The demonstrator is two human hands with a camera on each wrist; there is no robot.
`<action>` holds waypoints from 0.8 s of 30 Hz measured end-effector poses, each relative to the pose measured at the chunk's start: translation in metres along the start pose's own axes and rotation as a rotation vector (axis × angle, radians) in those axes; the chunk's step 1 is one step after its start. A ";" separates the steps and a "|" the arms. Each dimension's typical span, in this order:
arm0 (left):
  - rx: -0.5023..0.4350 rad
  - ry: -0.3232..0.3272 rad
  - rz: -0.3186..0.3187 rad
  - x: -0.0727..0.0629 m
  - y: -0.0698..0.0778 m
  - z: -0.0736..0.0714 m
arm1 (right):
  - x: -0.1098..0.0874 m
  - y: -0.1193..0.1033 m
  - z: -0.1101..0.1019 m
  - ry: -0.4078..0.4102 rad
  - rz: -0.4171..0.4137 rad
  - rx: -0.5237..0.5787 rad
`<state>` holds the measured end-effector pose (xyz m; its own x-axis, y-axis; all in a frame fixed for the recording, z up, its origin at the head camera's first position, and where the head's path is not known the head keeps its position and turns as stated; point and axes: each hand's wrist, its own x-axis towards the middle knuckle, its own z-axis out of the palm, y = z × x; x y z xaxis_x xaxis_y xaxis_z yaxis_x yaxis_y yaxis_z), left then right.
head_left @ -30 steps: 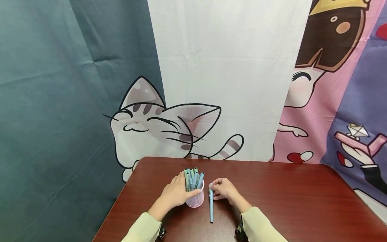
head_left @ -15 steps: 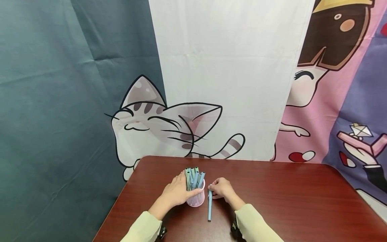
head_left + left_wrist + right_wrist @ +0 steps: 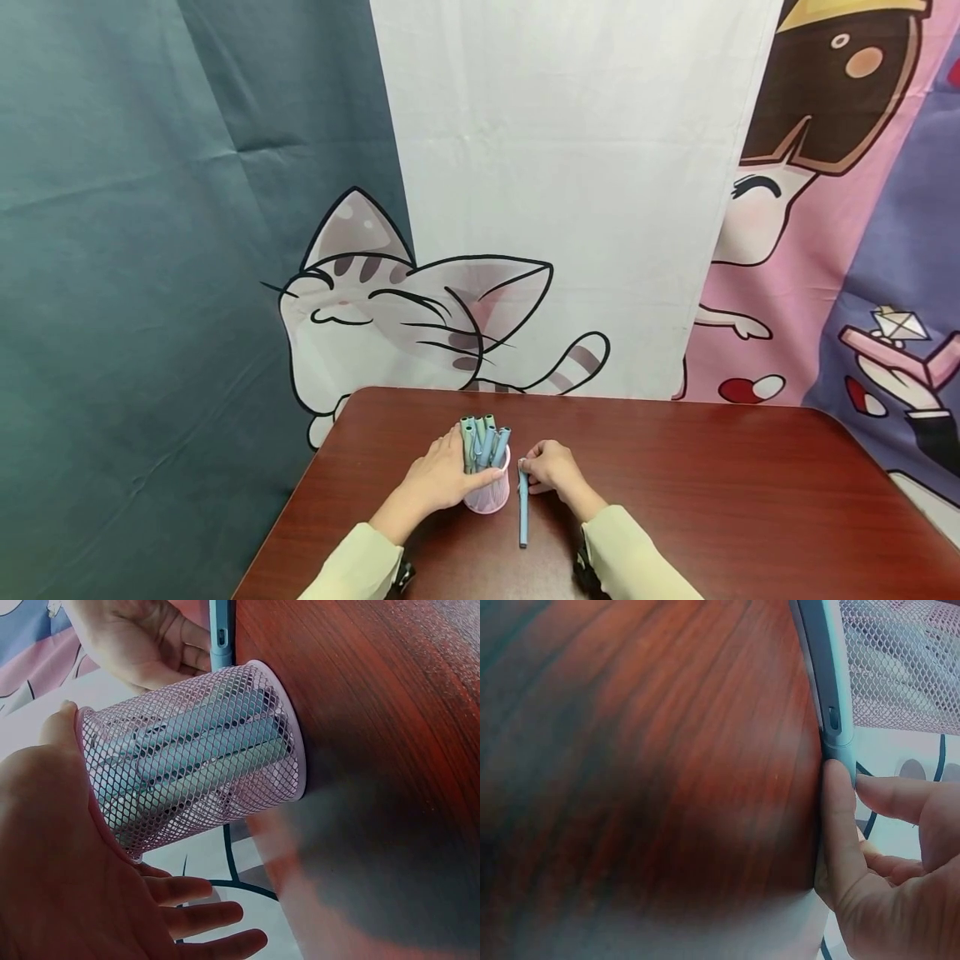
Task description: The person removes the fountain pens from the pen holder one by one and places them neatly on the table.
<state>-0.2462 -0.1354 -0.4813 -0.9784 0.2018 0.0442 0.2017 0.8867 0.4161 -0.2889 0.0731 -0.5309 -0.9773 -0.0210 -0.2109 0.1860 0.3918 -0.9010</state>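
A pink mesh pen holder stands upright on the table with several blue and green pens in it. My left hand holds the pen holder near its rim, the thumb across the near side; in the left wrist view the other fingers stretch out past the mesh wall. Just right of the holder, a blue pen lies along the tabletop, pointing toward me. My right hand pinches its far end between thumb and forefinger, as the right wrist view shows on the pen barrel.
The brown wooden table extends widely to the right. Behind its far edge hang cloth backdrops, one with a cartoon cat. Each wrist has a dark device below its pale sleeve.
The right hand and the blue pen have shifted only slightly, the pen's near end swinging a little left and then back right. The left hand stays on the pen holder.
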 end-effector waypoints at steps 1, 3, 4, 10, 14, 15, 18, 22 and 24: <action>0.000 -0.002 -0.002 0.000 0.000 0.000 | 0.000 0.000 0.000 -0.002 0.001 0.003; 0.001 -0.006 -0.006 0.000 0.000 0.000 | -0.001 0.000 -0.001 -0.006 -0.001 0.003; 0.002 -0.006 -0.007 0.000 0.000 0.000 | -0.001 -0.001 -0.001 -0.009 0.001 0.004; 0.010 0.000 -0.002 0.000 -0.002 0.002 | -0.003 -0.004 -0.004 -0.017 -0.009 0.005; 0.022 0.006 -0.005 -0.001 -0.003 0.002 | -0.003 -0.011 -0.007 0.000 -0.048 0.073; 0.023 0.005 -0.005 -0.001 -0.002 0.001 | -0.004 -0.014 -0.009 0.003 -0.059 0.096; 0.022 0.001 -0.003 -0.001 -0.002 0.001 | -0.008 -0.024 -0.013 0.006 -0.119 0.169; 0.027 -0.003 -0.002 -0.001 0.000 0.001 | -0.013 -0.037 -0.020 0.030 -0.201 0.266; 0.033 -0.006 -0.005 -0.001 0.000 0.001 | -0.014 -0.040 -0.022 0.051 -0.226 0.321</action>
<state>-0.2455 -0.1348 -0.4819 -0.9791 0.2000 0.0372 0.1987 0.9010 0.3856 -0.2845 0.0779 -0.4838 -0.9995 -0.0250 0.0183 -0.0202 0.0747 -0.9970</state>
